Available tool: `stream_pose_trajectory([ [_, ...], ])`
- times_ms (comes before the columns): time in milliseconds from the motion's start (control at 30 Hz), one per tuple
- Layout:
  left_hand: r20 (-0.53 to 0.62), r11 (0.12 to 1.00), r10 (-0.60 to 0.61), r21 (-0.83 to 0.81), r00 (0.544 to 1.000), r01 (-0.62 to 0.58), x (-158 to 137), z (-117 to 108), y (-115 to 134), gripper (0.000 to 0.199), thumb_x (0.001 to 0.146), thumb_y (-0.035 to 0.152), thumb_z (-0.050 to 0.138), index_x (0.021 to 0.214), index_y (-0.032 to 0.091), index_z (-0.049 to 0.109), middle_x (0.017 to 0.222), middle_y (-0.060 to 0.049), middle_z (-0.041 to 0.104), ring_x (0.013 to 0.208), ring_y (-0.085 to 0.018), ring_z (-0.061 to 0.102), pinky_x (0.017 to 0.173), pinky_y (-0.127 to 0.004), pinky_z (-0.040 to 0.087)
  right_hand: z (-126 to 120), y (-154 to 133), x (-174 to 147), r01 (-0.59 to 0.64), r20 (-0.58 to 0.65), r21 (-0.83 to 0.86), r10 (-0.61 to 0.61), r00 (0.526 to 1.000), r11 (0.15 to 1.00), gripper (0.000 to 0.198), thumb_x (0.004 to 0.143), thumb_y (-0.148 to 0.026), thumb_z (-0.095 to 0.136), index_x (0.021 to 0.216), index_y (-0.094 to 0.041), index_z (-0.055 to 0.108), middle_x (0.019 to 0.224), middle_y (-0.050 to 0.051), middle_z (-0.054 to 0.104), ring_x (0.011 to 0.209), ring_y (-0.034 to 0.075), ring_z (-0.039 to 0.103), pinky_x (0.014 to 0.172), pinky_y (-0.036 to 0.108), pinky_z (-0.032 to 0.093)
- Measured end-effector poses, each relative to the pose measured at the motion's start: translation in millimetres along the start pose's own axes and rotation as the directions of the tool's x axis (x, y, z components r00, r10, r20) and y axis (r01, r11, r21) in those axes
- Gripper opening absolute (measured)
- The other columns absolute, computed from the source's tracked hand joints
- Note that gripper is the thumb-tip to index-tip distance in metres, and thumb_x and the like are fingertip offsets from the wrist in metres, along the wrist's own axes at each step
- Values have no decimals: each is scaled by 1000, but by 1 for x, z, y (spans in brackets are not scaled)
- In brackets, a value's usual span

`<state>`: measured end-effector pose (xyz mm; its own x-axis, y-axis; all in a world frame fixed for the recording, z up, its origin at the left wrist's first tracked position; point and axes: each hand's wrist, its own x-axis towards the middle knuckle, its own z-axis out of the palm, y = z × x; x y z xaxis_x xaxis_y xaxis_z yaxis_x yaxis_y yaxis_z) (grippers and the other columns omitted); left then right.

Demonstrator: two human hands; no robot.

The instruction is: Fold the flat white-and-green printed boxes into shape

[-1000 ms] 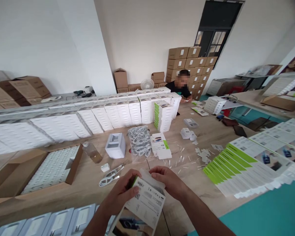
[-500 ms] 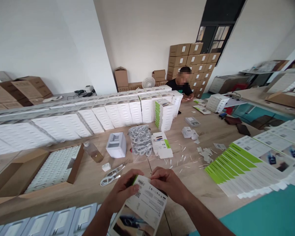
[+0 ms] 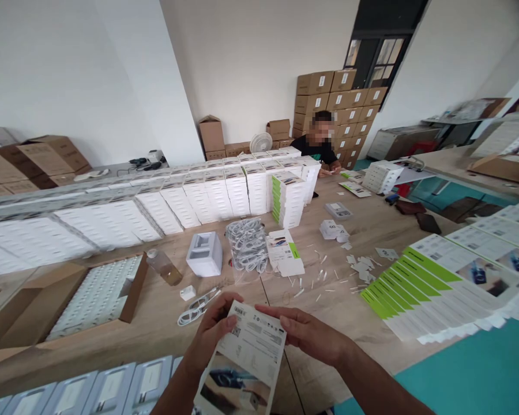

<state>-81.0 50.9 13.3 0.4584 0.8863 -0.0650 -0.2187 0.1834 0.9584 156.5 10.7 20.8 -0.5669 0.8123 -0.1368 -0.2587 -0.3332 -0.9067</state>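
A flat white printed box (image 3: 246,363) tilts toward me low in the view, with a barcode at its far end and a photo of a device near me. My left hand (image 3: 211,334) grips its left edge, thumb on the printed face. At the far right corner, my right hand (image 3: 313,334) holds the box with fingers stretched along the edge and thumb at the corner. Beyond my hands lie a coiled white cable (image 3: 194,311) and a small white charger block (image 3: 187,293). An unfolded printed carton (image 3: 283,253) lies by a bag of cables (image 3: 247,245).
Long stacks of white boxes (image 3: 216,196) line the back. Flat printed cartons (image 3: 428,288) fan out at right. An open brown carton (image 3: 132,291) of white pieces, a bottle (image 3: 164,268) and a white tray (image 3: 204,253) stand left. A co-worker (image 3: 315,144) sits across the table.
My right hand's fingers have straightened from a bent pinch at the box's far end and now lie along its edge and corner. The box has shifted slightly left.
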Motion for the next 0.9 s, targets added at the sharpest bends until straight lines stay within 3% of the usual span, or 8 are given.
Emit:
stream_pose_trajectory([
  [200,-82,995,57,81,995,-50,-1,11,4,38,79,40,65,109,20,54,79,-1,59,62,-12,50,53,-21,38,0,0,1,164,5,-192,-167,986,968,47,90,-43,59,135,-30,52,135,6,51,114,22,53,93,37,46],
  [300,-113,963,136,247,984,-104,4,15,1,37,84,40,62,113,21,51,81,-1,59,66,-12,51,56,-22,41,-9,3,8,185,-210,-407,-288,934,895,49,91,-44,56,137,-29,49,140,7,45,123,23,46,99,38,42],
  [400,-201,890,251,434,947,-143,14,18,-6,38,85,38,61,118,23,48,90,-2,61,75,-14,57,65,-24,47,-10,3,14,74,-409,-609,-393,824,790,66,87,-41,58,146,-31,30,145,8,38,127,23,42,100,40,42],
  [567,-371,924,290,350,882,-157,29,31,-21,46,80,42,66,116,23,45,100,-6,64,83,-19,65,67,-29,55,14,14,21,-140,-402,-858,-476,782,493,118,55,-38,81,151,-27,13,154,11,21,140,33,21,112,49,25],
  [700,-369,931,260,339,893,-131,32,38,-29,46,77,43,70,110,20,50,106,-9,66,85,-22,67,69,-31,57,21,25,21,-331,-470,-880,-522,712,341,124,51,-31,76,152,-24,5,157,14,9,142,38,10,112,53,15],
  [800,-296,915,252,383,921,-128,36,29,-32,45,73,44,74,107,20,55,125,-11,61,107,-26,63,82,-31,56,9,28,16,-302,-388,-920,-472,792,250,123,49,-33,74,152,-27,7,157,15,11,139,43,14,110,57,11],
  [900,-202,920,136,389,970,-48,46,14,-36,58,71,51,73,120,24,57,128,-7,62,118,-29,58,88,-32,56,-9,41,12,-223,-272,-961,-425,863,164,118,52,-40,75,151,-34,11,155,15,18,134,45,24,106,61,14],
])
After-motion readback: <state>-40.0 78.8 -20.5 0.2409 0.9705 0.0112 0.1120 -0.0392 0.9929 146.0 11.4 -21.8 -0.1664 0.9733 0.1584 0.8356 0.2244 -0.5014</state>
